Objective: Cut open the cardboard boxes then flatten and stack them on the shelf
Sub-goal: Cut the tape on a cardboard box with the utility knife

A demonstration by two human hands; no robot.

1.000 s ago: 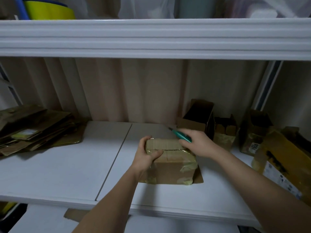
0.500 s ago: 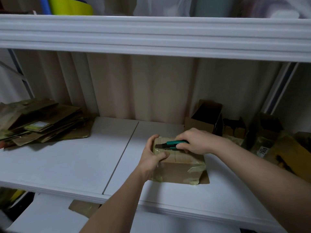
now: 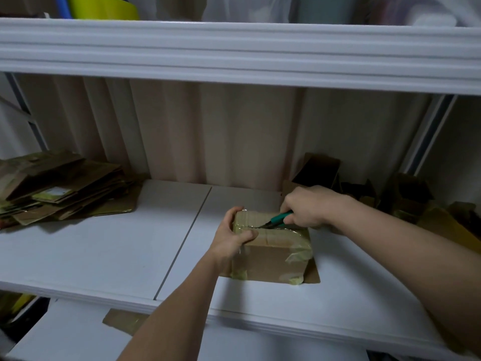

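Observation:
A small taped cardboard box sits on the white shelf, right of the middle seam. My left hand grips its near left top corner, thumb on the lid. My right hand holds a green utility knife whose blade tip lies in the taped seam on the box's top. A dark slit shows in the tape by the blade. A stack of flattened cardboard lies at the shelf's far left.
Several open cardboard boxes crowd the shelf's back right, with a larger one at the right edge. An upper shelf board hangs overhead. A cardboard scrap lies on the lower shelf.
My right hand has brought the knife down onto the box top and drawn it along the taped seam toward the right. My left hand keeps its grip on the corner.

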